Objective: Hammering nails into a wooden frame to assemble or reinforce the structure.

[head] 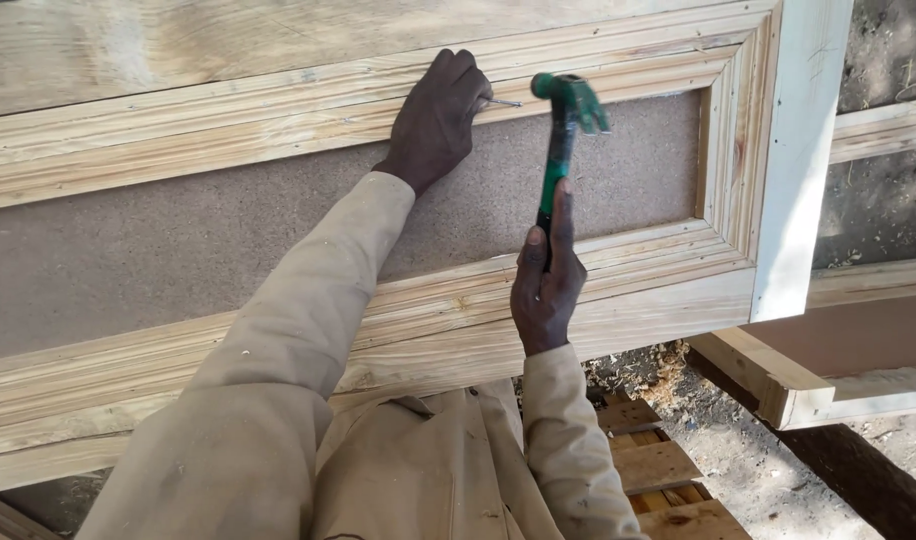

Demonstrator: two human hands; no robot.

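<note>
The left hand (pixel 436 120) has its grip closed on a small nail (pixel 504 102): the fingertips pinch it against the upper moulding of the wooden door panel (pixel 278 110). The nail lies almost level in the picture, its long axis runs left to right, and its free end sticks out to the right of the fingers, toward the hammer head. The back of this hand faces the camera, the fingers are curled, and the arm in a beige sleeve (pixel 308 300) stretches up from the lower left.

The right hand (pixel 546 285) has its grip clamped around the lower part of a green hammer (pixel 560 150). The thumb lies straight along the handle and points up. The handle stands nearly upright and leans a little to the right at the top. The hammer head is just beside the nail, to its right; I cannot tell if they touch. The right forearm rises from the bottom of the picture.

The panel has a flat brown board (pixel 178 240) inside its frame. Below, at the right, wooden slats (pixel 658 465) lie on the dirt ground (pixel 748 470), with sawdust near them.
</note>
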